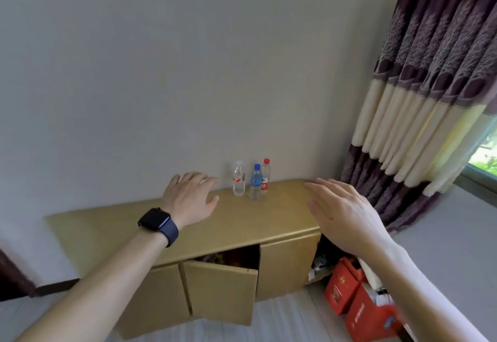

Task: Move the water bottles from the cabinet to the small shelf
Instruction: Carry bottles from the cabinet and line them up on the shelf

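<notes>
Head view: looks down on a low tan cabinet [242, 223] set against a plain wall, with both arms reaching forward over it.
Cabinet top, left stretch: bare wood from the left end up to the wrist, with its front edge running unbroken toward the right.
Left hand [188, 199]: released, fingers straight and slightly spread, holding nothing. It is over the cabinet top, near the back edge and just left of the bottles. I cannot tell whether it touches the wood.
Smartwatch [158, 224]: dark, strapped on the left wrist.
Cabinet door [220, 290]: ajar below the front edge, its top corner swung outward over the floor.
White-capped bottle [238, 180]: upright by the wall and leftmost of three, with the left fingertips near but apart.
Blue-capped bottle [256, 184]: upright, just right of it and a little forward.
Red-capped bottle [265, 177]: upright behind the blue one, closest to the wall.
Gap: bare cabinet top lies between the bottles and the right corner.
Right hand [347, 212]: released, fingers extended, holding nothing. It is over the cabinet's right end, well apart from the bottles.
Red boxes [357, 298]: on the floor beside the cabinet's right end.
Curtain [430, 86]: striped cream and purple, hanging near the right rear corner.
</notes>
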